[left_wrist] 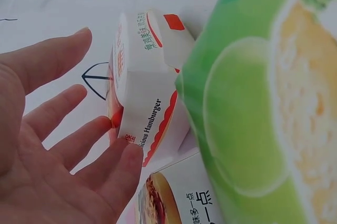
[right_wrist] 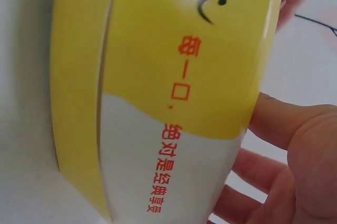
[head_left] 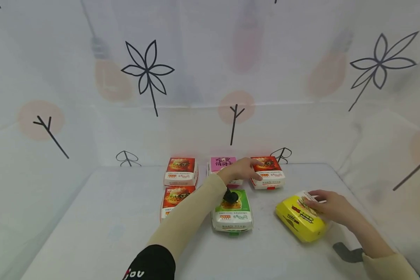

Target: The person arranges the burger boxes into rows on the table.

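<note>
My left hand (head_left: 243, 170), fingers spread, reaches over the back row. Its fingertips are right at a red-topped hamburger box (head_left: 271, 177), which stands behind them in the left wrist view. Close by, a pink-topped box (head_left: 215, 163) is partly covered by the wrist. On the right, my right hand (head_left: 330, 206) holds a yellow hamburger box (head_left: 294, 216) at its upper right edge. The box sits turned at an angle to the others. In the right wrist view the thumb (right_wrist: 274, 121) lies at the box's edge, and the fingers' contact is partly hidden behind it.
A green-topped hamburger box (head_left: 232, 221) stands in front of the pink one, below the left forearm. Two red-topped boxes, one at the back (head_left: 180, 177) and another (head_left: 171, 196) nearer, stand left of it. A patterned cloth (head_left: 196, 128) hangs behind the white table (head_left: 101, 217).
</note>
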Demonstrator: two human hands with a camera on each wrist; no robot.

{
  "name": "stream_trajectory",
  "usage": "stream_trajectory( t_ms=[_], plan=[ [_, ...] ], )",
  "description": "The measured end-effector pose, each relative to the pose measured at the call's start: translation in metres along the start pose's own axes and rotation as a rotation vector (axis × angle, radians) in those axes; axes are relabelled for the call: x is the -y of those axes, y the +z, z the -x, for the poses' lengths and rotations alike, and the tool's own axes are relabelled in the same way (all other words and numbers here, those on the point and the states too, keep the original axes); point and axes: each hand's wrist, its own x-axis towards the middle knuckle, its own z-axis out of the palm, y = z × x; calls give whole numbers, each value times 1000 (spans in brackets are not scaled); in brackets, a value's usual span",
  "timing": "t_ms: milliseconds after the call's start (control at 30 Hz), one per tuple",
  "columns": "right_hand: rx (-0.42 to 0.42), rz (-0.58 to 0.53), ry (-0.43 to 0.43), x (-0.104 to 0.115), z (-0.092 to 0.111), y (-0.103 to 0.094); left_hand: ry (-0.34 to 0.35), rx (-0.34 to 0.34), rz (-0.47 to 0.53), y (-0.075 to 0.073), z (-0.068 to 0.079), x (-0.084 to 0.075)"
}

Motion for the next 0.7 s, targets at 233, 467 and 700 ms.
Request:
stream_trajectory(
  t_ms=[233, 467, 700],
  plan=[
    [-20, -11, 20, 26, -9, 12, 20, -22, 21, -1, 4, 0],
    [-34, -16, 8, 33, -13, 17, 115, -12, 95, -6, 12, 6],
    [-39, -29, 8, 38, -14, 20, 227, 95, 104, -3, 25, 6]
  ],
)
